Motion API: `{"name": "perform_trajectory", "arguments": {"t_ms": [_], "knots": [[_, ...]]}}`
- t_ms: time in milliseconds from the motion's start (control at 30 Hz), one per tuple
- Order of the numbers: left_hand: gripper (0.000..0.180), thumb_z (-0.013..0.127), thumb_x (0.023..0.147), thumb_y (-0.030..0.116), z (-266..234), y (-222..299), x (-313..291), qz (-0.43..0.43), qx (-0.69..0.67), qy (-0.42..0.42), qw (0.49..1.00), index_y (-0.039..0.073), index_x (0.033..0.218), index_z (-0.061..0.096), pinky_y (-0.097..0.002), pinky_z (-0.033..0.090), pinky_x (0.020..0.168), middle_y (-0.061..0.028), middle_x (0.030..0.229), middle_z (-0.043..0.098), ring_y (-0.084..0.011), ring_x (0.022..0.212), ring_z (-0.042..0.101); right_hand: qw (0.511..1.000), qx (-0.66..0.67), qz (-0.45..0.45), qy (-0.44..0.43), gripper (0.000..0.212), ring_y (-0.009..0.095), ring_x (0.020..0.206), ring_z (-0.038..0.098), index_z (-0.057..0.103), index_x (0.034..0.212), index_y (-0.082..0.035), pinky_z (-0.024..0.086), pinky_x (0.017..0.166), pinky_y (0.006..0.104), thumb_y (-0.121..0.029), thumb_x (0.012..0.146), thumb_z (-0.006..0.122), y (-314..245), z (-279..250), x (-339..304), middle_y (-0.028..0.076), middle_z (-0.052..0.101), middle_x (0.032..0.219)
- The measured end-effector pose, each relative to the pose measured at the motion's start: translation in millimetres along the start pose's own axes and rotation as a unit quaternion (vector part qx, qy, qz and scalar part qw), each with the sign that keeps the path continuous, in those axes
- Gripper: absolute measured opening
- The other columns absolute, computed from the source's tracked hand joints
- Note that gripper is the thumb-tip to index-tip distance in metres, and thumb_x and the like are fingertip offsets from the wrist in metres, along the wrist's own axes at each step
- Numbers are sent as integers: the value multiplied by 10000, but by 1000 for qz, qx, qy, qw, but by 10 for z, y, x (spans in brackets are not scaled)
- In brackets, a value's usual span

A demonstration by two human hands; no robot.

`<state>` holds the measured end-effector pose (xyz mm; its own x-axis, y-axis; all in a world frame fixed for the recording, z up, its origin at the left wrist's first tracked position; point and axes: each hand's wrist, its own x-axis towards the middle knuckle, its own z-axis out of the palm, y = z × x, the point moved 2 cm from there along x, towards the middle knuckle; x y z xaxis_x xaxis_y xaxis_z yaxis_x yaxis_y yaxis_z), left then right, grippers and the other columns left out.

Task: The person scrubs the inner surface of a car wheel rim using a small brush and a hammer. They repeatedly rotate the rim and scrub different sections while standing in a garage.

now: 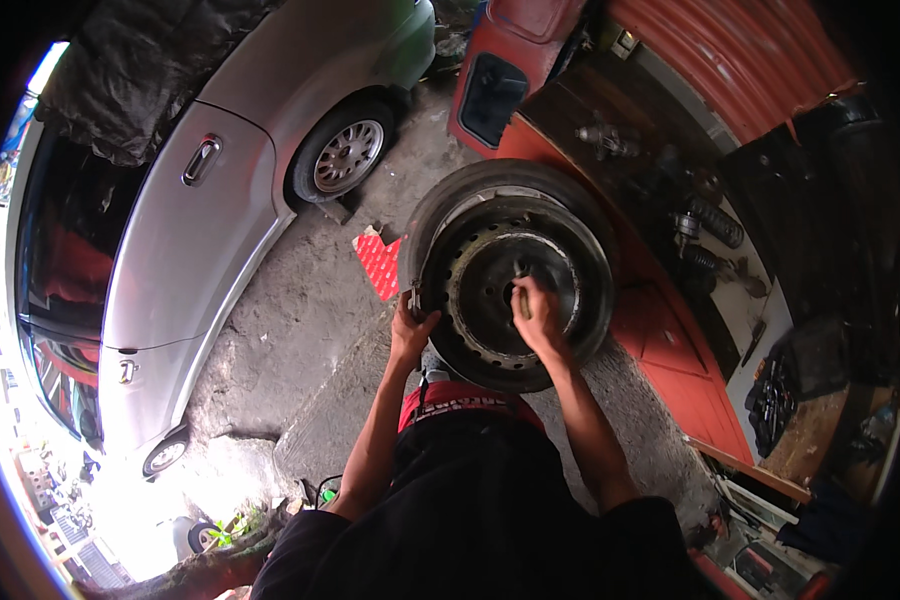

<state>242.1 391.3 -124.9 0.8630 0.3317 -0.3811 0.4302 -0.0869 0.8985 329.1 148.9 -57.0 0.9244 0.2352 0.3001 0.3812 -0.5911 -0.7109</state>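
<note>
In the head view, a wheel (487,292) is slightly right of the centre of the frame, with its dark round disc facing up to the camera. Behind its upper edge one can see a grey tyre (515,177); I cannot tell if both belong together. The left hand (408,328) is at the left edge of the wheel, with the thumb apart from the other fingers; a small piece of metal shows beside the fingertips, but I cannot tell whether the hand grips it, or how firmly. The right hand (539,318) is over the middle of the disc, and its fingers are curled tightly around a short tool (523,302), whose exact kind is not clear. Just left of the tyre lies a red card (378,264) on the rough grey floor (295,345). In the upper left of the frame stands a silver car (192,235), with its wheel near the top centre. To the right of the hands there is a red panel (672,352), and beyond it, at the right of the frame, a spring part (716,221) lies with other dark parts. A corrugated red sheet (735,55) fills the upper right.
</note>
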Motion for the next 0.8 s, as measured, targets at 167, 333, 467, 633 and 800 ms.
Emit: {"name": "perform_trajectory", "arguments": {"t_ms": [167,333,467,633,800], "knots": [[645,778,813,222,16,-119,11,4,-13,8,1000,65,1363,481,-313,431,543,-26,705,541,-135,581,514,985,104,114,-72,72,283,589,664,636,985,-15,508,569,371,-62,932,623,112,31,-94,136,614,620],[599,755,847,197,-6,-112,-4,10,-14,0,1000,108,1363,464,-260,378,431,15,692,493,-90,498,456,998,-14,42,-37,92,342,705,685,626,991,-17,511,611,421,-47,905,619,-117,-59,0,202,664,767],[597,748,853,202,14,71,-68,-17,-46,-12,999,95,1365,460,-256,377,436,14,698,505,-88,497,452,987,86,79,-108,106,308,704,707,658,1000,-26,533,634,373,-79,910,642,4,108,-103,170,688,759],[639,761,838,230,-7,38,-92,3,-29,-2,1000,54,1372,457,-302,414,487,-11,707,526,-118,555,499,974,172,145,-28,101,158,699,721,674,1027,-26,545,620,297,-66,947,627,271,-128,128,116,717,766],[606,750,852,211,-34,77,-127,-29,-40,-12,999,75,1366,460,-273,388,449,-5,700,533,-99,505,471,990,73,56,-110,120,187,723,730,679,1028,-43,531,622,306,-67,914,650,109,-65,45,127,701,748]]}}
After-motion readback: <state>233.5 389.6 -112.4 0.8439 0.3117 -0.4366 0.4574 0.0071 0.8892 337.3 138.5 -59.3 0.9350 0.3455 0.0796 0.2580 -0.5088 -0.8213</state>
